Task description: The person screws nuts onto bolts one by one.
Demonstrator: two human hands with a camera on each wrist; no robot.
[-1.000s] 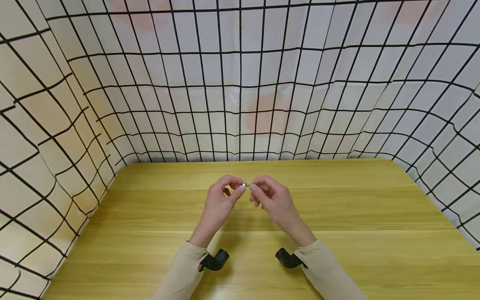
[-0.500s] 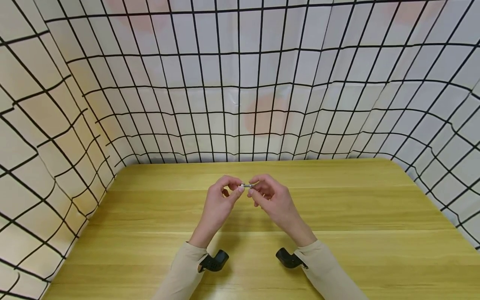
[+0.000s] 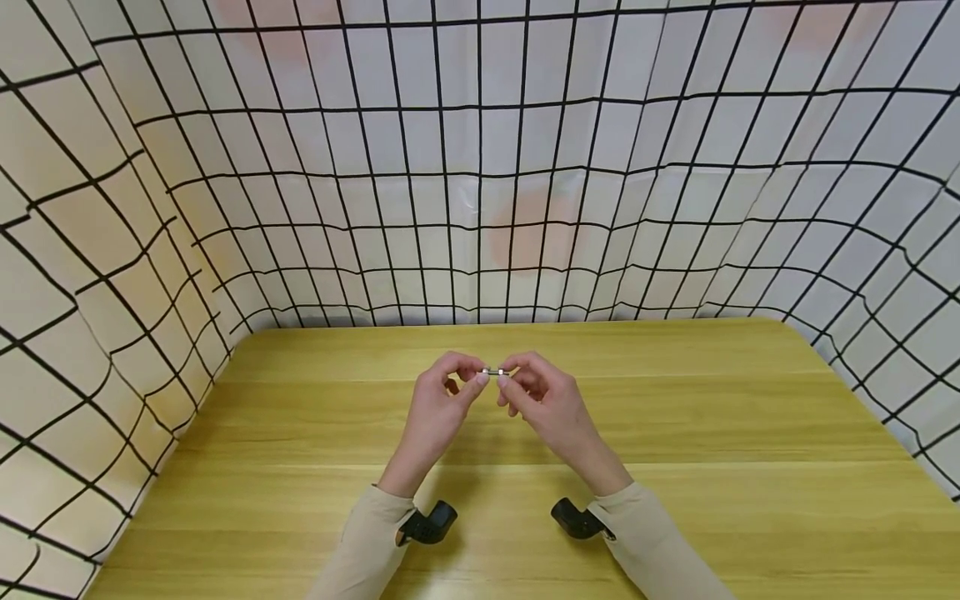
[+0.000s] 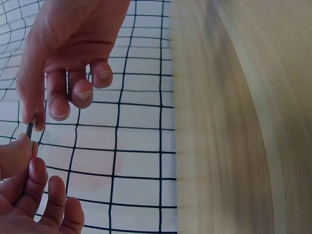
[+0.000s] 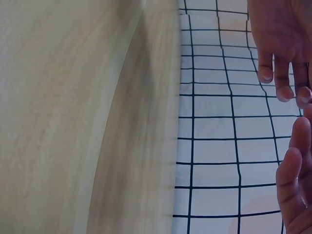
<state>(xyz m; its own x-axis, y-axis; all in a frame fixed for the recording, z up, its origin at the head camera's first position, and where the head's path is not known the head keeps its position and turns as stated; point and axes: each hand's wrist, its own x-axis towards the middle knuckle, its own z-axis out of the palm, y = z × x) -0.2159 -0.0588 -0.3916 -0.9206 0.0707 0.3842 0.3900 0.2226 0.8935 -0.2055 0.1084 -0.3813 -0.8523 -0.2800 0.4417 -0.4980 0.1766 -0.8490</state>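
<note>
Left hand (image 3: pixel 441 393) and right hand (image 3: pixel 547 395) pinch a slim rod (image 4: pixel 29 130), perhaps threaded, its ends hidden

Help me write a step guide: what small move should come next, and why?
Probably a slight twist by the right hand while the left hand holds steady, since both pinch opposite ends of the small metal rod, which bridges the gap.

A slender, silvery metal bolt (image 3: pixel 492 372), its thin shaft exposed between brighter, wider portions, lies crosswise and roughly level in the head view. It is suspended between the pinching fingertips of the left hand (image 3: pixel 442 392) and right hand (image 3: pixel 546 393), which cover its ends.
</note>
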